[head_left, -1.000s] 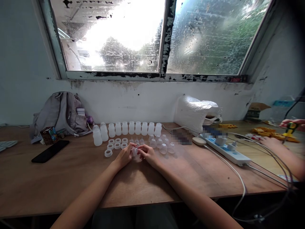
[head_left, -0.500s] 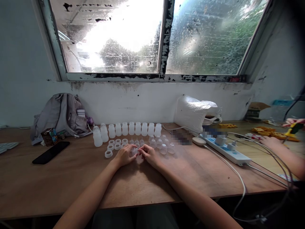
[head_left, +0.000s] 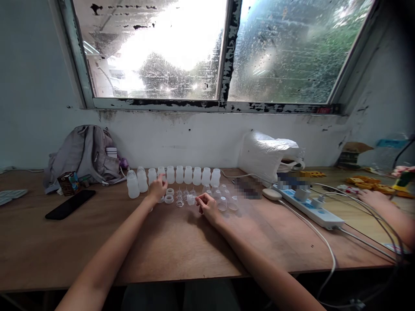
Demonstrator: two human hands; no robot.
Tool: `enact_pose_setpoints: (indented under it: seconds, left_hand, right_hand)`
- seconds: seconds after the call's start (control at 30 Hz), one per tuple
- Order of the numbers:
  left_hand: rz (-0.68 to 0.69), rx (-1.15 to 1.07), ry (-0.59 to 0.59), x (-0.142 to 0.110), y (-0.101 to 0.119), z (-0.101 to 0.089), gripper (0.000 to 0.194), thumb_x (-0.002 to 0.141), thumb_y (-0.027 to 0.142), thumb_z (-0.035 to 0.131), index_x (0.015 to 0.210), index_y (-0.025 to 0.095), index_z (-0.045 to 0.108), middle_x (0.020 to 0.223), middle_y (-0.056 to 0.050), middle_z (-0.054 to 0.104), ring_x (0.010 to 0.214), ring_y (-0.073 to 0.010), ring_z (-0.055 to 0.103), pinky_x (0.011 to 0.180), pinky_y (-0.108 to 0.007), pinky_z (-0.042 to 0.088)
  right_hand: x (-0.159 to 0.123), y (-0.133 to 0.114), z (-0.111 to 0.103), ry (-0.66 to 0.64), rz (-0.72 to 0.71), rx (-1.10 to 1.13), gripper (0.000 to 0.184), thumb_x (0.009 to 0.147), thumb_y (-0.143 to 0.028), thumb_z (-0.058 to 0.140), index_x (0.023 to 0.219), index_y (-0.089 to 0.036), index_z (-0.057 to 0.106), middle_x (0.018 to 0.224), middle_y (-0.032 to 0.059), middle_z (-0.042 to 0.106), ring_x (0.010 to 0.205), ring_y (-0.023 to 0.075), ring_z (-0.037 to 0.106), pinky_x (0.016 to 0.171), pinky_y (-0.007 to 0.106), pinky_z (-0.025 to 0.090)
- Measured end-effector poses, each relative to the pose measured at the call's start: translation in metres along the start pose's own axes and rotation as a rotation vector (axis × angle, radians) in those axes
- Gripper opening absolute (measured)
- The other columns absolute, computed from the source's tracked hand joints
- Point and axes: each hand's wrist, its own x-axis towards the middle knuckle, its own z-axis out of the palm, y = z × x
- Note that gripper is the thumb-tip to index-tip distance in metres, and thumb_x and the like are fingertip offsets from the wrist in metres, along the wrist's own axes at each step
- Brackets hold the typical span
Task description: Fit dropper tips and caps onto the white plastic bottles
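My left hand (head_left: 158,188) reaches forward with its fingers apart, holding nothing that I can see, in front of a frosted baby bottle (head_left: 152,176) in the row. It covers some of the white collar rings (head_left: 169,198) beside it. In my right hand (head_left: 207,206), thumb and fingers pinch a small clear piece that looks like a bottle nipple (head_left: 191,199), just above the table. Several clear nipples (head_left: 179,203) stand left of it. To the right of that hand are several clear dome caps (head_left: 222,204). Two bottles at the left end, one the capped bottle (head_left: 132,185), wear clear tops.
A black phone (head_left: 70,204), a small brown box (head_left: 68,183) and a grey backpack (head_left: 86,153) lie on the left. To the right are a white power strip (head_left: 311,211) with cables and a white bag (head_left: 264,155). Another person's hand (head_left: 372,198) works near yellow parts.
My left hand has let go of the clear piece and moved left and forward towards the rings and bottles. The right hand still holds the piece, slightly farther right.
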Motion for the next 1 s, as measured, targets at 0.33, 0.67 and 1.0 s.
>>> enact_pose_setpoints:
  seconds: [0.33,0.67,1.0]
  left_hand:
    - [-0.287,0.222,-0.074,0.049,-0.02,0.0,0.041,0.078,0.025,0.036,0.116,0.01,0.035,0.096,-0.018,0.058,0.089,-0.03,0.055,0.067,-0.036,0.042]
    - [-0.083,0.204,0.155,0.017,0.001,-0.027,0.029,0.083,0.034,0.03,0.096,0.018,0.05,0.09,-0.01,0.056,0.083,-0.024,0.055,0.067,-0.032,0.041]
    - [0.29,-0.398,0.488,-0.043,0.027,-0.022,0.017,0.085,0.028,0.033,0.093,0.02,0.044,0.117,-0.008,0.035,0.104,-0.0168,0.042,0.086,-0.032,0.038]
  right_hand:
    - [-0.004,0.0,0.007,-0.045,0.003,-0.046,0.028,0.072,-0.045,0.048,0.067,-0.018,0.049,0.056,-0.0015,0.054,0.036,0.0074,0.045,0.035,0.019,0.035]
    - [-0.004,-0.005,0.006,-0.035,0.001,-0.021,0.029,0.072,-0.046,0.048,0.07,-0.017,0.051,0.058,-0.0009,0.055,0.037,0.0075,0.046,0.035,0.019,0.035]
    - [-0.001,-0.007,0.003,0.036,0.016,0.006,0.03,0.07,-0.047,0.05,0.071,-0.017,0.051,0.059,-0.0002,0.055,0.036,0.0071,0.045,0.033,0.019,0.034]
